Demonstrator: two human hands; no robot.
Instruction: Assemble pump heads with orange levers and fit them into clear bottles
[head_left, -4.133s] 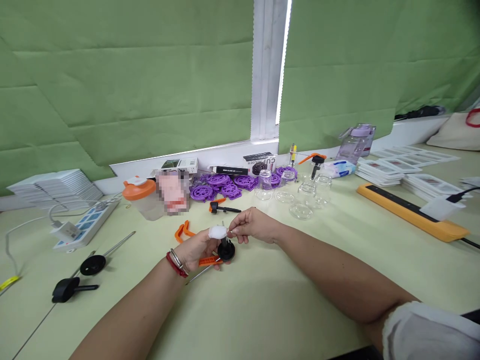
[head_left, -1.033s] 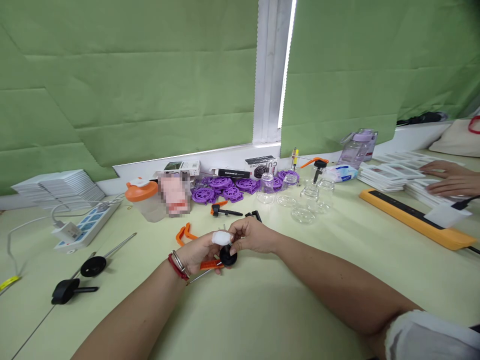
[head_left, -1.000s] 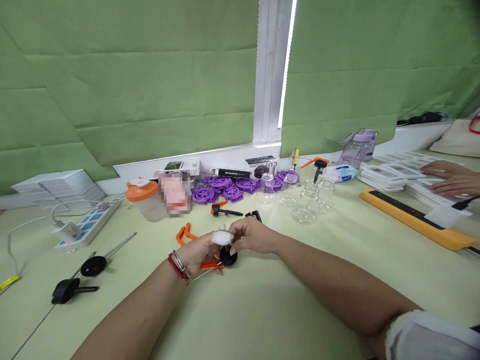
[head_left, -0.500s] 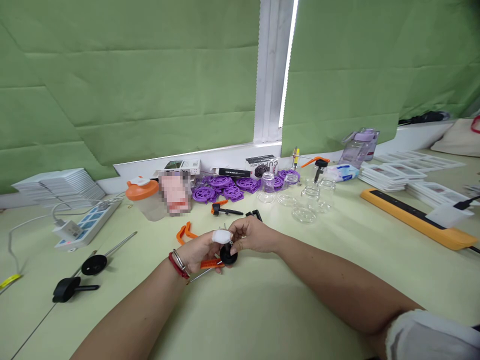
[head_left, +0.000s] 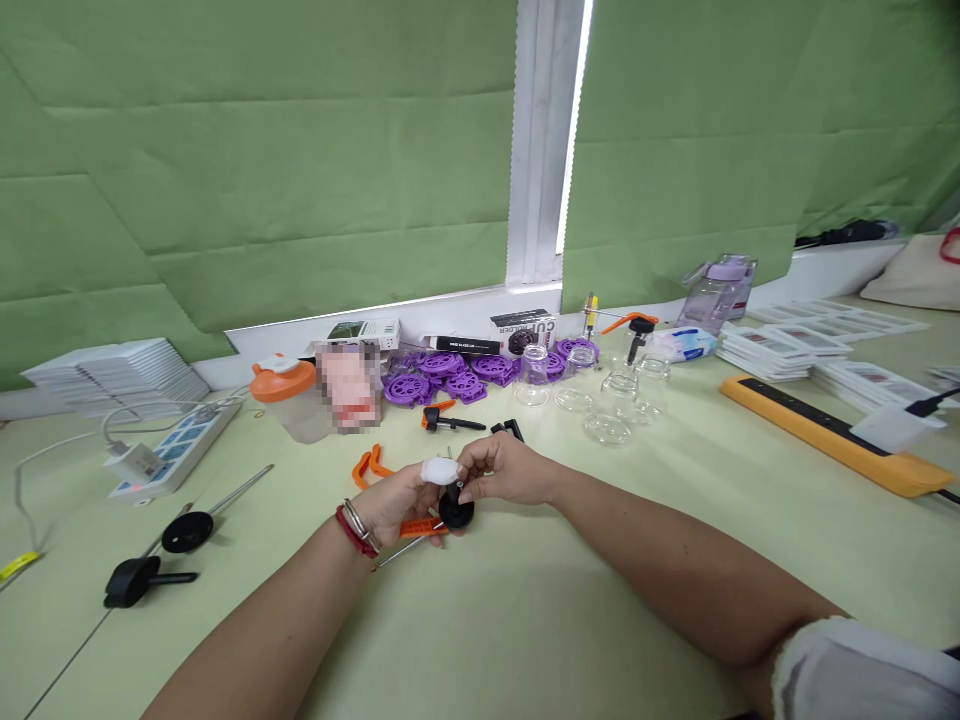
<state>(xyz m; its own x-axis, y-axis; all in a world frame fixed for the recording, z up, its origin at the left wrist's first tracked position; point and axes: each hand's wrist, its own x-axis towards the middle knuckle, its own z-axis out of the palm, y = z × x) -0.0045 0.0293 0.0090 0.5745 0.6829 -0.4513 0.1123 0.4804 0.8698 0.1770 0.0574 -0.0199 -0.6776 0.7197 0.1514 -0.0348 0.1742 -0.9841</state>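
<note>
My left hand [head_left: 396, 502] holds a small black round part [head_left: 456, 513] with a thin metal rod [head_left: 401, 549] running down to the left, just above the table. Its thumb carries a white bandage [head_left: 438, 470]. My right hand [head_left: 504, 470] meets it from the right, fingers pinched at the top of the black part. An orange strip [head_left: 417, 526] lies under my left hand.
Orange clips [head_left: 367, 464], black handles [head_left: 450, 423] and purple wheels [head_left: 450, 372] lie behind my hands, with clear glass jars [head_left: 607, 400] to the right. An orange-lidded cup [head_left: 289, 395], a power strip [head_left: 169, 450] and black rod parts [head_left: 161, 555] sit left. An orange bar [head_left: 825, 432] lies right.
My hands stay together on the black part with only slight shifts. Another person's hands seen at the far right a second ago are gone from view.
</note>
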